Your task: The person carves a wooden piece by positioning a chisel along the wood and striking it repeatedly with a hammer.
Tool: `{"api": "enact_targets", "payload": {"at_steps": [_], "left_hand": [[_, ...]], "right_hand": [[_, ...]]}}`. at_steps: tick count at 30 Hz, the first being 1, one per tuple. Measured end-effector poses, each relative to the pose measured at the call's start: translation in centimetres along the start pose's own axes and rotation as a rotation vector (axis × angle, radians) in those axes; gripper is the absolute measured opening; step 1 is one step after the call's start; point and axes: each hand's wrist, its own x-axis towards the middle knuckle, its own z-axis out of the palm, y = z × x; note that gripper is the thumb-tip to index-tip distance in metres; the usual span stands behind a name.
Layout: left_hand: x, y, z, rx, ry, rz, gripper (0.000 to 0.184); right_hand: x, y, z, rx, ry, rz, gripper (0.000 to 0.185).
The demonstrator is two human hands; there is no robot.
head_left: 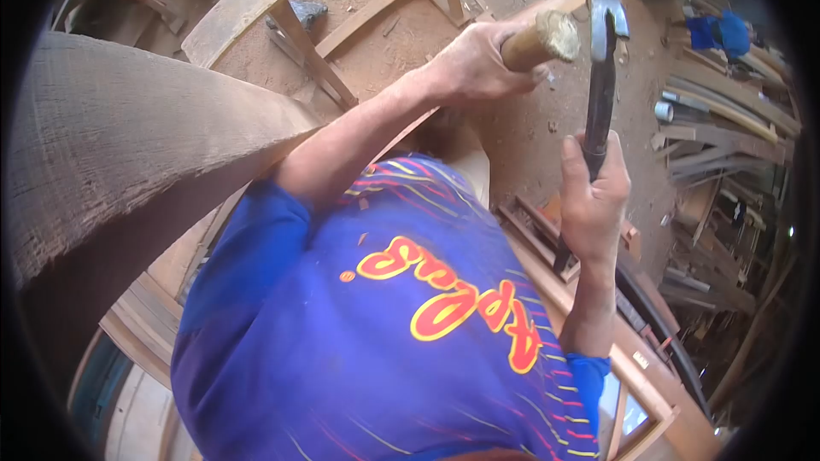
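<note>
My left hand (pixel 478 64) is wrapped round the thick wooden handle of a chisel (pixel 530 47). The handle's pale, battered end points to the right and up toward me; the blade is hidden behind the hand. My right hand (pixel 594 201) grips a hammer (pixel 602 90) low on its dark handle, with the thumb along one side. The hammer's metal head (pixel 603 26) is up, just right of the chisel's end and apart from it in this view.
A large wooden beam (pixel 154 137) stands close on the left. Wooden frame pieces (pixel 371 17) lie ahead on the dusty floor (pixel 530 137). Stacked timber (pixel 726 111) lines the right side, with a person in blue (pixel 722 32) beyond. A wooden frame (pixel 636 367) lies near my right elbow.
</note>
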Motion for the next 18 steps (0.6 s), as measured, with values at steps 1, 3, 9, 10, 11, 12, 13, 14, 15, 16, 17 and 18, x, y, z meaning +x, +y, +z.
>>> {"api": "enact_targets", "payload": {"at_steps": [1, 3, 9, 10, 11, 12, 13, 14, 15, 16, 17, 18], "left_hand": [[-0.3, 0.3, 0.0, -0.018, 0.032, 0.018, 0.032], [-1.3, 0.4, 0.3, -0.027, 0.031, 0.005, 0.033], [1.5, -0.6, 0.8, 0.250, 0.191, 0.369, 0.036], [1.9, 0.1, 0.6, 0.221, 0.136, 0.244, 0.026], [2.4, 0.2, 0.4, 0.221, 0.135, 0.222, 0.026], [3.1, 0.3, 0.3, 0.273, 0.055, 0.105, 0.022], [3.8, 0.6, 0.3, 0.324, -0.023, -0.006, 0.017], [4.6, 0.9, 0.7, 0.254, 0.018, 0.013, 0.016], [5.2, 0.5, 1.0, 0.257, 0.025, 0.009, 0.016], [6.0, -0.1, 1.2, 0.261, 0.041, 0.045, 0.016], [6.6, -0.8, 1.3, 0.263, 0.055, 0.081, 0.017], [7.0, -1.1, 1.4, 0.259, 0.059, 0.078, 0.017]], "right_hand": [[0.9, -0.2, 0.3, 0.005, -0.016, -0.005, 0.025], [2.9, -0.9, 1.4, 0.092, 0.152, -0.210, 0.043], [9.2, -6.0, 2.8, 0.428, 0.165, -0.309, 0.043], [9.7, -6.0, 3.0, 0.558, 0.114, -0.243, 0.038], [10.2, -6.0, 3.2, 0.689, 0.073, -0.172, 0.034], [11.0, -5.5, 3.8, 0.552, 0.176, -0.280, 0.033], [12.0, -4.7, 3.2, 0.620, 0.128, -0.284, 0.031], [13.0, -3.9, 2.6, 0.688, 0.081, -0.285, 0.029], [14.0, -3.1, 2.1, 0.755, 0.033, -0.283, 0.028], [15.4, -1.9, 2.5, 0.570, 0.102, -0.371, 0.026], [16.0, -1.0, 2.9, 0.382, 0.170, -0.455, 0.025], [15.8, -2.2, 2.2, 0.492, 0.067, -0.264, 0.022]]}}
